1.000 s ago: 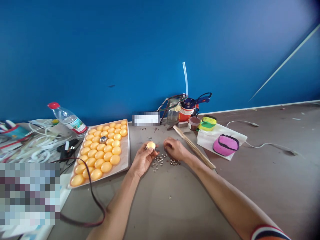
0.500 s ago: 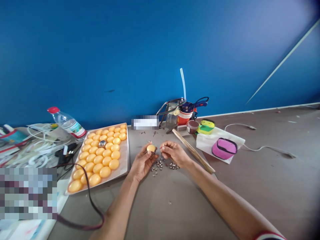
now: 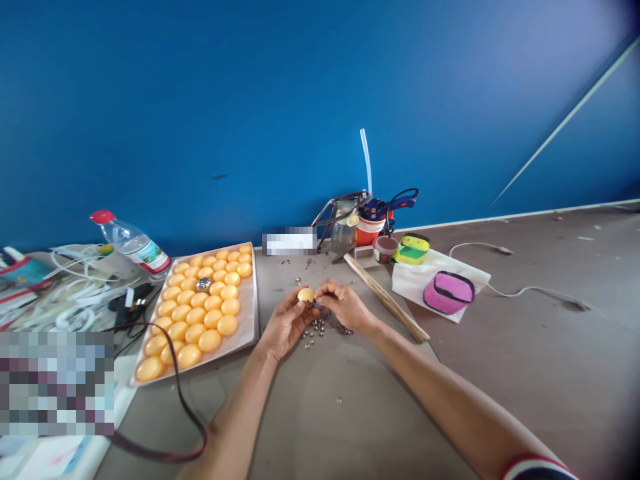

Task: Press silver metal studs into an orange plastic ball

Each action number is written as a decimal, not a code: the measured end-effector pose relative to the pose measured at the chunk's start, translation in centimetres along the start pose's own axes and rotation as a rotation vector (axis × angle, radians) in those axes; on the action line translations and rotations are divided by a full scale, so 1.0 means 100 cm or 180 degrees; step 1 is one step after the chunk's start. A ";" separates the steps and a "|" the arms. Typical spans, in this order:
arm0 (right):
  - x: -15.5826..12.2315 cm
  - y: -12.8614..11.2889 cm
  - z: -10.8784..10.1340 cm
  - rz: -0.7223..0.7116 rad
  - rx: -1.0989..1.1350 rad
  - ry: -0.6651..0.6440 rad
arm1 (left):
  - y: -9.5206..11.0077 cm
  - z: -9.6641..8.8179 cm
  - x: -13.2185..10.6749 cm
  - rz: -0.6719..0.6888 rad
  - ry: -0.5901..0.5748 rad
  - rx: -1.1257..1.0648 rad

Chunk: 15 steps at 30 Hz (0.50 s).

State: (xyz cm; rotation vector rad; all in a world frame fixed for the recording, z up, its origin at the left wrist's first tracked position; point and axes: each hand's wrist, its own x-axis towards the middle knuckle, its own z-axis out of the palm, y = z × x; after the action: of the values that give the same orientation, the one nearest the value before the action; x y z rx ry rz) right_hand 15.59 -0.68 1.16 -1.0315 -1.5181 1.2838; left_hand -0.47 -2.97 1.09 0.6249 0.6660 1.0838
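Observation:
My left hand (image 3: 284,325) is closed round a small yellow ball (image 3: 305,294), held just above the table. My right hand (image 3: 343,305) is pinched against the right side of that ball; whatever small piece sits between its fingertips is too small to name. Under both hands lies a scatter of little silver metal beads (image 3: 316,329). To the left is a white tray (image 3: 250,320) filled with several rows of yellow balls (image 3: 207,308), and one shiny silver ball (image 3: 203,284) sits among them.
A wooden stick (image 3: 385,301) lies right of my hands. Behind it stand cups, a glue gun and a red pot (image 3: 370,227). A pink pouch (image 3: 449,292) rests on white paper. A water bottle (image 3: 131,244), cables and a dark cord (image 3: 185,393) crowd the left.
My right hand lifted off the beads and came left to meet the ball in my left hand. The ball stayed in my left hand.

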 end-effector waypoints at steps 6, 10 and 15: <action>-0.002 -0.003 0.002 0.0058 0.0083 -0.0101 | -0.001 0.000 0.000 0.0007 -0.0054 0.0063; -0.003 -0.005 0.002 0.0116 0.0093 -0.0136 | -0.001 0.000 0.000 0.0048 -0.0003 0.0124; -0.004 -0.005 0.004 0.0194 0.0167 -0.0115 | -0.001 0.002 -0.001 0.0079 0.0004 0.0205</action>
State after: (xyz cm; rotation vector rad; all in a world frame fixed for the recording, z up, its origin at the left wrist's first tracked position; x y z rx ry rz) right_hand 15.29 -1.22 1.59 -1.0328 -1.4821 1.3844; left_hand -0.29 -3.16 1.15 0.6896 0.6981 1.0893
